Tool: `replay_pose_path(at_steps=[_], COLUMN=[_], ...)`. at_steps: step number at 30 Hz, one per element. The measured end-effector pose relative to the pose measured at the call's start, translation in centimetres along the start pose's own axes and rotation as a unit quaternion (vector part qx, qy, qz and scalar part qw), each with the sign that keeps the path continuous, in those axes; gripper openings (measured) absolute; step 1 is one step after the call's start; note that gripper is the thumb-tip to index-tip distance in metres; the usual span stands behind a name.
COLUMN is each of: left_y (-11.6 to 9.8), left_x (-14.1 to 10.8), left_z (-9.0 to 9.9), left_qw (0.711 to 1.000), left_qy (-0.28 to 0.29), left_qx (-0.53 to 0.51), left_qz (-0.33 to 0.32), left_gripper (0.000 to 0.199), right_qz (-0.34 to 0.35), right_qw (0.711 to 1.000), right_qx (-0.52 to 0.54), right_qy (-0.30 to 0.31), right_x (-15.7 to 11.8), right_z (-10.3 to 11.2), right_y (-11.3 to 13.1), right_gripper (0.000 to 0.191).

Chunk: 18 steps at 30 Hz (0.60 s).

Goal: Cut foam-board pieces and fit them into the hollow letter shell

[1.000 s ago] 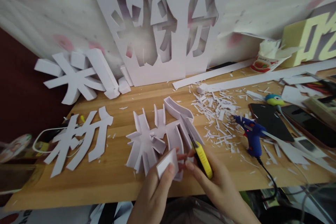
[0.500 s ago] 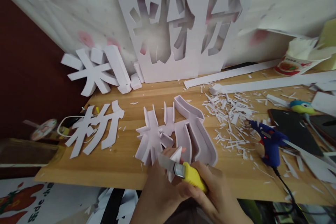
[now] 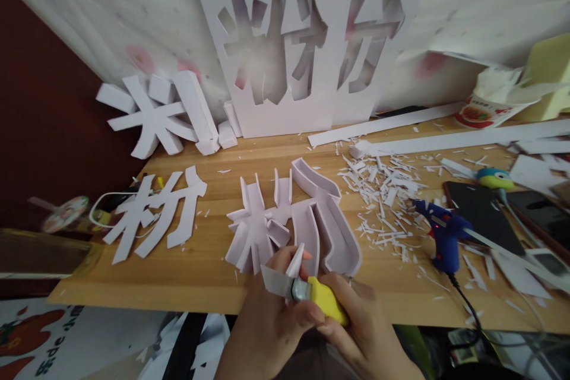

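Observation:
My right hand (image 3: 367, 317) is closed around the yellow handle of a utility knife (image 3: 328, 301). The knife's broad blade is out and points left across my left hand (image 3: 267, 323). Pinched in my left fingers is a small white foam strip (image 3: 295, 261), its tip standing up behind the blade. Whether the blade touches the strip I cannot tell. Just beyond both hands lies a white foam character (image 3: 344, 240) with raised side walls, partly open on top; my left hand overlaps its lower edge.
A flat white character (image 3: 151, 208) lies left, with a thick one (image 3: 155, 122) behind it. A cut-out board (image 3: 285, 116) leans at the back. Foam scraps (image 3: 387, 190), a blue glue gun (image 3: 445, 237), long strips (image 3: 409, 145) and a paper cup (image 3: 483, 110) are on the right.
The view has shifted slightly, so the table's things sit a little further left and higher. The knife blade shows more clearly, and the foam strip is slightly turned in my left fingers.

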<state>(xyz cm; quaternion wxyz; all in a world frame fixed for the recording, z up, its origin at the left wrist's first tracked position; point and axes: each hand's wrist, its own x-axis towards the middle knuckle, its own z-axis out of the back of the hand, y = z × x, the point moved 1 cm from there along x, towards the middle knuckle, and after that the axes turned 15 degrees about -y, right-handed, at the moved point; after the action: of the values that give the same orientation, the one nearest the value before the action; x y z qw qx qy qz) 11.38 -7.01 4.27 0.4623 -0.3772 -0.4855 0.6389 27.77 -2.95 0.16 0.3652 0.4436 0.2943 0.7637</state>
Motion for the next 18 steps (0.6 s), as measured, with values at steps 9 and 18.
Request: replay_pose_path(at_steps=[9,18], left_y=[-0.9,-0.7], left_x=[-0.1,0.0], left_z=[0.1,-0.4], left_qw=[0.997,0.993], left_qy=[-0.031,-0.069], left_qx=[0.029,0.033], left_qz=[-0.068,-0.089], left_gripper=[0.073,0.076], right_qz=[0.019,-0.001], right_qw=[1.0,1.0], right_qx=[0.003,0.004], right_qy=[-0.017,-0.005], right_x=[0.2,-0.1], right_z=[-0.4,-0.6], right_y=[0.6,0.5], right_gripper=[0.052,0.057])
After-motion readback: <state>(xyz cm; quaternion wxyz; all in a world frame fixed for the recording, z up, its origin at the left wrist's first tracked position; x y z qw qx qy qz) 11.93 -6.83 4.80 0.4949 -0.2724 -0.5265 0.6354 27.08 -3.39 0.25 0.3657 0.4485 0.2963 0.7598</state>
